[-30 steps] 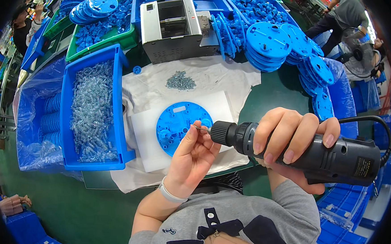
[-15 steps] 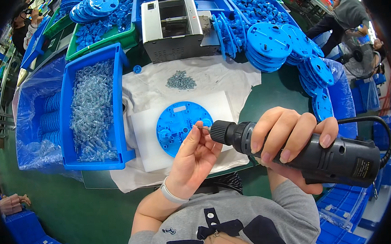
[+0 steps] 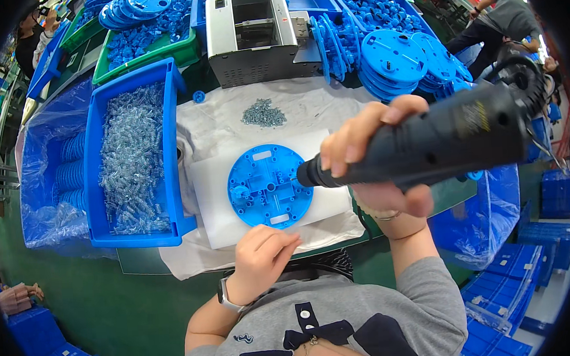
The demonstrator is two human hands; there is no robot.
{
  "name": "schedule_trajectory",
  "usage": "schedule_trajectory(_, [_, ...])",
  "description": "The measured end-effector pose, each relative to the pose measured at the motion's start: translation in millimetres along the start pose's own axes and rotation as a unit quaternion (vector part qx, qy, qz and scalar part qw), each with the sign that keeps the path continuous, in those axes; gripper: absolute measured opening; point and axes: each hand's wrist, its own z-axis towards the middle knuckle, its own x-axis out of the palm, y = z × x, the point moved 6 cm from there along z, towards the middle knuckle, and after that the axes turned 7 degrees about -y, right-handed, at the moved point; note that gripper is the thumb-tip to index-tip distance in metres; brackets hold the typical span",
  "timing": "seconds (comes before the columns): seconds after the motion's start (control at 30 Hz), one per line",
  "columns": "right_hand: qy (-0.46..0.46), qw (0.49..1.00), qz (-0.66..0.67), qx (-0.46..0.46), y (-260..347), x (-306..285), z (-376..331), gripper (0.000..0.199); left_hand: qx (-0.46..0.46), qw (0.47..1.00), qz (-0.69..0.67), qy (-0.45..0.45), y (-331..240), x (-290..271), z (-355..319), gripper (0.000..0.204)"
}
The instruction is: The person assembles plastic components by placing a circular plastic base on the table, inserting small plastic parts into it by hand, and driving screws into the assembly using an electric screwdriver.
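Observation:
My right hand (image 3: 355,138) is wrapped round a black electric screwdriver (image 3: 455,135), which lies slanted with its body up to the right. Its nose end is over the right edge of a round blue plastic disc (image 3: 261,209); the bit's tip is hidden. Posts, ribs and slots cover the disc's upper face, and it rests on a white board (image 3: 215,225). My left hand (image 3: 261,252) is just in front of the disc's near edge, fingers curled against the thumb. Whatever those fingers may hold is not visible.
A pile of small screws (image 3: 263,114) lies on the white cloth (image 3: 319,101). To the left stands a blue bin of springs (image 3: 134,161). Behind are a silver machine (image 3: 254,43) and a green crate (image 3: 154,65) of blue parts. Blue discs (image 3: 392,57) are stacked at back right.
My right hand has swung the screwdriver up and its nose onto the disc's right edge. My left hand has left the bit and drawn back toward me, fingers curled.

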Motion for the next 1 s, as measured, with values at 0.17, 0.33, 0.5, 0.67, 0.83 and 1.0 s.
schedule_trajectory(0.17, [0.048,0.998,0.035,0.025,-25,-7,7,0.075,0.04,0.994,0.103,-0.014,17,-28,-8,0.02])
schedule_trajectory(0.33, [0.05,0.997,0.043,0.031,-32,-3,7,0.073,0.026,0.96,0.243,-0.135,13,-45,9,0.034])
schedule_trajectory(0.5, [0.08,0.996,0.042,0.027,-39,-4,5,0.072,-0.01,0.964,0.24,-0.111,31,-41,19,0.037])
schedule_trajectory(0.67, [0.065,0.997,0.034,0.038,-40,-4,2,0.071,-0.019,0.959,0.262,-0.107,36,-38,19,0.033])
schedule_trajectory(0.83, [0.067,0.997,0.035,0.021,-40,-4,5,0.071,-0.014,0.958,0.263,-0.116,35,-38,20,0.032])
schedule_trajectory(1.0, [0.051,0.997,0.044,0.038,-39,-4,6,0.073,-0.011,0.958,0.26,-0.117,35,-38,21,0.032])
